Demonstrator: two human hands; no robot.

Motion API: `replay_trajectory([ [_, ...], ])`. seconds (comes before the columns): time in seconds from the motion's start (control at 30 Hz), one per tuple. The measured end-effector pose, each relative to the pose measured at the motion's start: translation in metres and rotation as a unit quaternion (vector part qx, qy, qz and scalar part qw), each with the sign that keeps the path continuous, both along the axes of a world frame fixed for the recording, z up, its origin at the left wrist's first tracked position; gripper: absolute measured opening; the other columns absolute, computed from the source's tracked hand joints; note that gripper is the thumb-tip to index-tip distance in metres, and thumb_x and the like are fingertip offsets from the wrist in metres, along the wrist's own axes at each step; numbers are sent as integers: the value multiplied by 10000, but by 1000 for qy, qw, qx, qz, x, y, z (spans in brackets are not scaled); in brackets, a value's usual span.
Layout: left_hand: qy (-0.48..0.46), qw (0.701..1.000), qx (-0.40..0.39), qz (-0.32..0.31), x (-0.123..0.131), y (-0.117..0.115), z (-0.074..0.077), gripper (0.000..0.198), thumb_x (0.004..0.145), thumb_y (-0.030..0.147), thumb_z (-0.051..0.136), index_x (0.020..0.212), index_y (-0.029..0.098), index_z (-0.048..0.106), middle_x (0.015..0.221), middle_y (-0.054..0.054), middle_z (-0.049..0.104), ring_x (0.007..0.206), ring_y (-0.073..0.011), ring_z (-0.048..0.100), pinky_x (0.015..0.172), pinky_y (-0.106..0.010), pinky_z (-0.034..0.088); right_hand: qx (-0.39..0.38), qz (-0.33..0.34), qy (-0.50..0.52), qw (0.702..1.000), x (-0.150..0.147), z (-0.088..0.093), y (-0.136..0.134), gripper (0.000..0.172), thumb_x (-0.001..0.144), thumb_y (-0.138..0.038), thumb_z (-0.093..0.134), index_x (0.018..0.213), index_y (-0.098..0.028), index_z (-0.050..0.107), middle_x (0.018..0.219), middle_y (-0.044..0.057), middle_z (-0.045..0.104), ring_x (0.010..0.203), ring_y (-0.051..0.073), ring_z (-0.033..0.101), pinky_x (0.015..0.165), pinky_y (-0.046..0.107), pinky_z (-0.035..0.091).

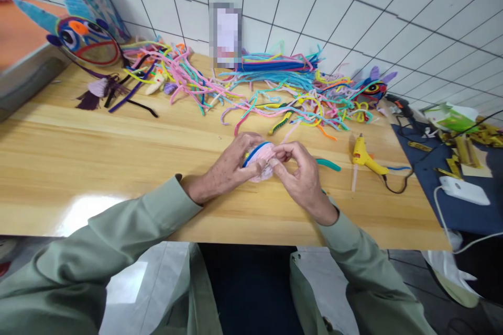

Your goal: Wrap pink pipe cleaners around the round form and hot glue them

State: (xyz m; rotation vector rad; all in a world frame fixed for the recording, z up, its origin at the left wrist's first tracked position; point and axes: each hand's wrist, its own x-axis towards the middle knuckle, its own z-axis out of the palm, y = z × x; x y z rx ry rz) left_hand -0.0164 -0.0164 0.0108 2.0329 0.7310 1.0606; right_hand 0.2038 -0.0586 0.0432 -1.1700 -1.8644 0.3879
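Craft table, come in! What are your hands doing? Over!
Left hand gripping pink piece; right hand fingering its edge. Blue strip across it. Teal strip, yellow glue gun off right, not blocking. Over.

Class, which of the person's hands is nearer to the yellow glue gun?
Right. The right hand is left of the yellow glue gun, a teal strip between them; the left hand is farther left, holding the pink piece from its left side.
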Motion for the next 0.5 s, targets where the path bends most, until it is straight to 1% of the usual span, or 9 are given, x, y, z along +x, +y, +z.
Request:
replay_trajectory([
  [0.13, 1, 1000, 9, -3, -2, -1, -1, 431, 1088, 469, 617, 1440, 228, 554, 1425, -146, 656, 1346, -293, 642, 1190, -492, 530, 47, 7, -21, 999, 2, -1, -3, 159, 1021, -183, 684, 1158, -262, 688, 993, 28, 751, 867, 193, 715, 800, 375, 622],
  [0.23, -1, 1000, 10, -1, -2, -1, -1, 419, 1079, 443, 622, 1436, 231, 558, 1417, -139, 661, 1351, -294, 641, 1198, -494, 530, 72, 7, -48, 996, 3, -3, -5, 168, 1036, -175, 662, 1175, -261, 700, 1052, 56, 777, 916, 213, 739, 828, 408, 641],
  [0.4, -5, 1000, 13, 3, -1, -2, 0, 420, 1085, 465, 605, 1439, 242, 562, 1416, -135, 668, 1367, -292, 634, 1209, -497, 533, 94, 2, -91, 991, 5, -7, -6, 257, 1036, -189, 650, 1258, -285, 736, 1145, 88, 796, 1055, 274, 769, 904, 494, 663],
  [0.5, -6, 1000, 10, 6, -1, -2, 1, 419, 1091, 489, 598, 1426, 238, 571, 1412, -139, 669, 1366, -295, 637, 1210, -501, 532, 113, -4, -101, 988, 5, -9, -7, 305, 1031, -190, 653, 1304, -289, 748, 1174, 106, 781, 1107, 293, 765, 930, 515, 667],
])
